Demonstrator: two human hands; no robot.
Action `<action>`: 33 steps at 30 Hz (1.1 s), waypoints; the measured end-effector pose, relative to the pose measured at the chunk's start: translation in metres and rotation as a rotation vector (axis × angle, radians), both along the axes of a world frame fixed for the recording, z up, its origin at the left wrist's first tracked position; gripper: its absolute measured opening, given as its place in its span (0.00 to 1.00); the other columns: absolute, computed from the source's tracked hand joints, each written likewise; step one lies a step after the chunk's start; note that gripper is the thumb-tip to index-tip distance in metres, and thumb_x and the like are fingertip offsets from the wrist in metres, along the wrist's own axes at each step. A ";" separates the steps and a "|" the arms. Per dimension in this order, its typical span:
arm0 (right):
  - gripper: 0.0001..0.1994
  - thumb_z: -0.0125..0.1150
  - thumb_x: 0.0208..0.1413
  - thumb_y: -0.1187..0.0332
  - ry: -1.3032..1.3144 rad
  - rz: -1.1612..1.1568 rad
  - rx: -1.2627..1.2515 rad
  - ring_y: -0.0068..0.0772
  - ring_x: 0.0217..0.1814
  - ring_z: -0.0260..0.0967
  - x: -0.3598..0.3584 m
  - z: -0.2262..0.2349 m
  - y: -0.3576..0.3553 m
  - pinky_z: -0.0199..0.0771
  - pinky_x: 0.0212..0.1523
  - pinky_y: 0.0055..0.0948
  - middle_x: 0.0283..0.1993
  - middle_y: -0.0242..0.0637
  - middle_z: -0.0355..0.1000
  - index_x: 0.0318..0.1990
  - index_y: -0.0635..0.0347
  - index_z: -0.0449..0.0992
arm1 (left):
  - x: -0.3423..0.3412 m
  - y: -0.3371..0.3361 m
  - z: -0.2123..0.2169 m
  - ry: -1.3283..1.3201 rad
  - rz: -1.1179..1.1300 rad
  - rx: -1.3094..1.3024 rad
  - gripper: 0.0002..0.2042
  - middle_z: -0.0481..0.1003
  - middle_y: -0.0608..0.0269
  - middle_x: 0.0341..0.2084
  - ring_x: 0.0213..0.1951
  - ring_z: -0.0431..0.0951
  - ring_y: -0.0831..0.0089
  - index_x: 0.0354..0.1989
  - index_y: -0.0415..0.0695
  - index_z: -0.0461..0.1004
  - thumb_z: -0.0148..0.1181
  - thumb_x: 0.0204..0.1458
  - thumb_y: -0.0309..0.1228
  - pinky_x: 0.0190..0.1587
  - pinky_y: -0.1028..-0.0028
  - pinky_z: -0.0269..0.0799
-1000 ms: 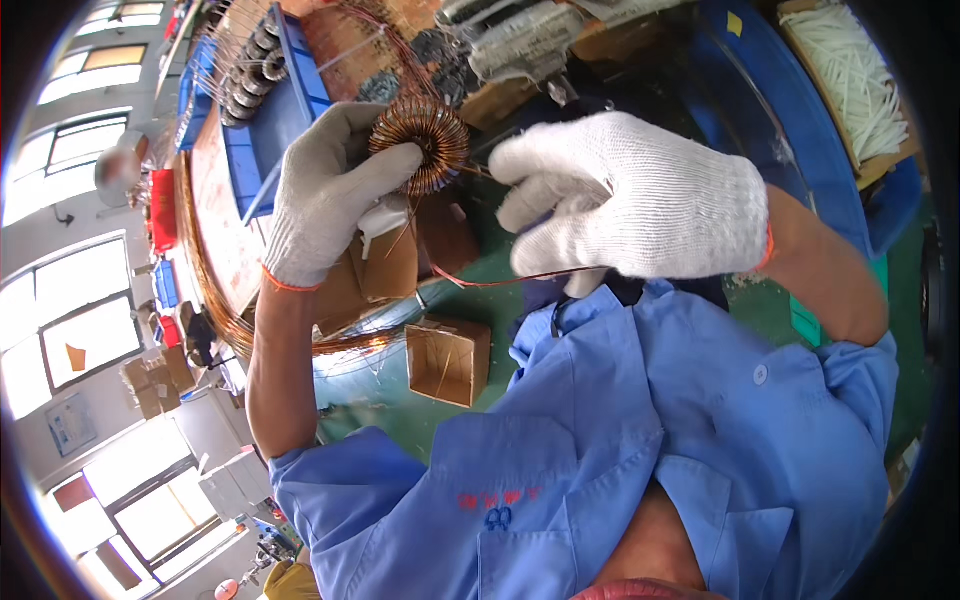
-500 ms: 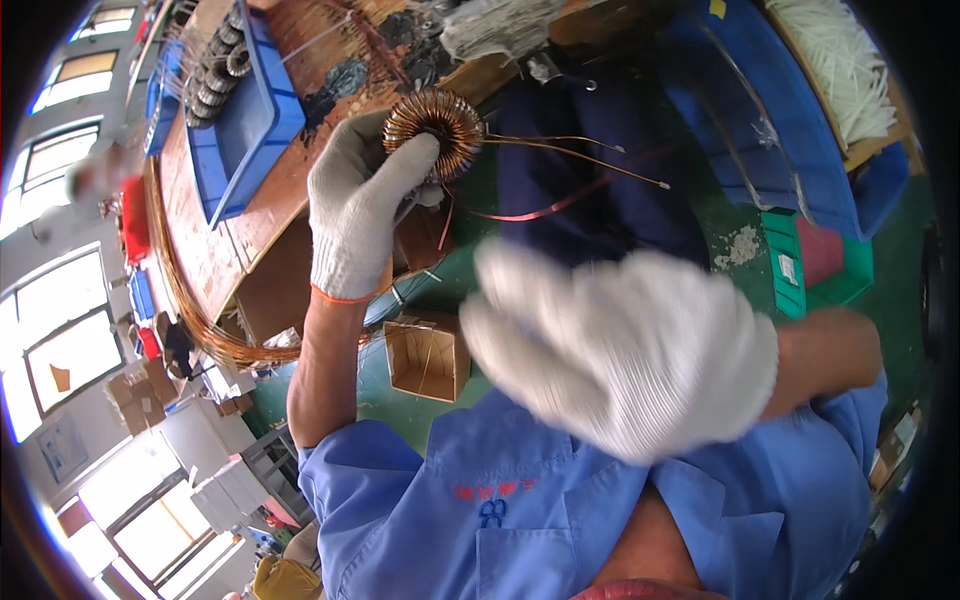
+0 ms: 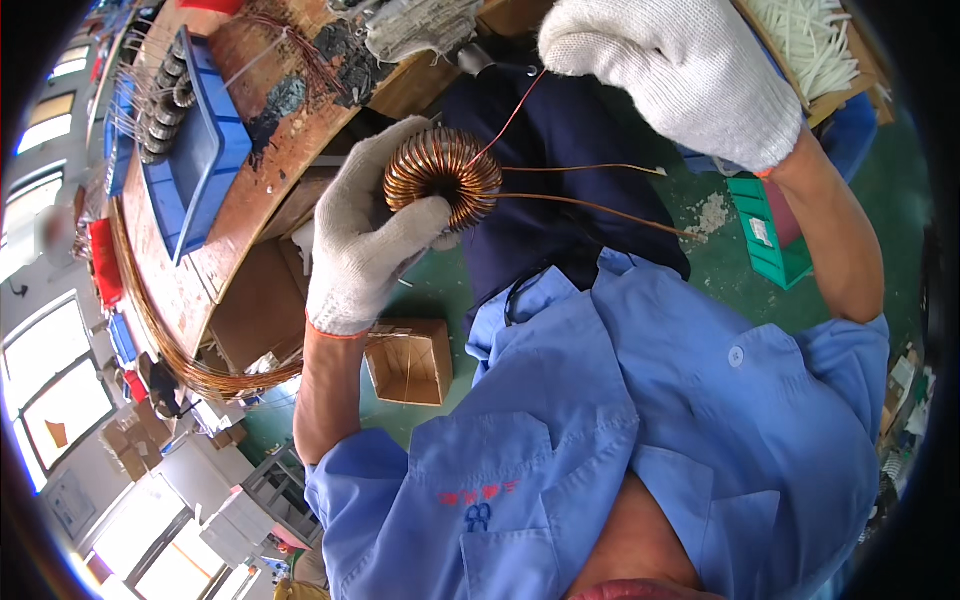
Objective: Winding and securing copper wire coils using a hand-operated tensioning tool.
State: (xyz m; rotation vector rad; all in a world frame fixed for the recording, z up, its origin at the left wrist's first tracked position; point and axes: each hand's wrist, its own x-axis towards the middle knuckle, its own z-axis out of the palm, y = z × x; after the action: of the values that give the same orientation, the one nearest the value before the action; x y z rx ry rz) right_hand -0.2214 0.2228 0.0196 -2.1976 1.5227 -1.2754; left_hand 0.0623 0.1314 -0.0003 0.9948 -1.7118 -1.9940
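The left hand grips a coppery, wire-wound ring beyond the brown wooden surface's near edge; the right hand pinches a thin reddish strand leading from it; the step seems to be tensioning; next probably calls for an even pull.

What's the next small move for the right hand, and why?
Probably draw the thin reddish wire slightly tighter: it runs nearly straight from the copper coil to the right hand's fingertips, above both protruding leads, while the left hand grips the coil.
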 end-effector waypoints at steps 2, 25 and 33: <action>0.06 0.62 0.63 0.72 -0.061 0.017 -0.014 0.43 0.31 0.80 -0.004 -0.007 -0.003 0.81 0.33 0.34 0.31 0.40 0.81 0.34 0.62 0.81 | -0.006 -0.001 0.000 0.012 -0.078 -0.030 0.37 0.78 0.49 0.50 0.45 0.84 0.67 0.69 0.28 0.62 0.65 0.47 0.25 0.43 0.71 0.87; 0.08 0.59 0.67 0.72 -0.800 -0.114 0.682 0.34 0.34 0.82 0.020 -0.045 0.001 0.84 0.35 0.30 0.39 0.42 0.80 0.49 0.65 0.78 | -0.037 0.011 -0.026 -0.001 -0.147 0.283 0.21 0.81 0.54 0.44 0.46 0.83 0.69 0.55 0.35 0.72 0.68 0.60 0.35 0.52 0.66 0.81; 0.06 0.58 0.69 0.72 -1.055 -0.232 0.851 0.28 0.29 0.78 0.025 -0.051 -0.003 0.85 0.32 0.31 0.33 0.37 0.76 0.46 0.66 0.75 | -0.053 0.006 -0.025 0.084 -0.090 0.398 0.17 0.80 0.55 0.45 0.47 0.83 0.69 0.56 0.36 0.72 0.63 0.64 0.34 0.51 0.68 0.81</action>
State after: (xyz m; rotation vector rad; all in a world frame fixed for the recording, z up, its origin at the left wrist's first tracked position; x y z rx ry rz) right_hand -0.1964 0.2203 -0.0315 -0.6412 1.4118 -1.1767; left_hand 0.0097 0.1378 -0.0255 0.9484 -1.3666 -2.4596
